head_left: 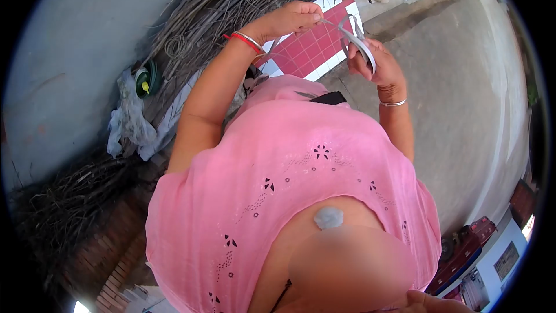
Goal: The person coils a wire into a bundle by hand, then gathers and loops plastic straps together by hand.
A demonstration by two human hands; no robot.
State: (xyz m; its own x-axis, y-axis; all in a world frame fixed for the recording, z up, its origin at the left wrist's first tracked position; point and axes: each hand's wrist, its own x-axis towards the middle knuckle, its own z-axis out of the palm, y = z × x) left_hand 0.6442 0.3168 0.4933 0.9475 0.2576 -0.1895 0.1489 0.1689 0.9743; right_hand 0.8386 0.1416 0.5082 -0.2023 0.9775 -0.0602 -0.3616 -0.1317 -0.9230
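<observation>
At the upper middle, my left hand (295,18) pinches the thin end of a pale grey strip between thumb and fingers, a red band and a light bangle on its wrist. My right hand (376,64), to the right and slightly lower, has its fingers closed on the looped part of the pale grey strip (366,53). Several loops stand up between the two hands. A thin line of similar material hangs below my left hand, over the red and white tiles (304,52). Pink clothing covers my body, and a dark flat object (328,98) lies at my lap.
Long dry sticks (197,29) are piled along the wall, with crumpled plastic (130,110) and a green coil (146,79) beside them. More twigs (75,197) and bricks (116,278) lie lower left. Concrete ground (457,93) stretches right, towards a red vehicle (472,243). Some fingers (434,302) show at the bottom edge.
</observation>
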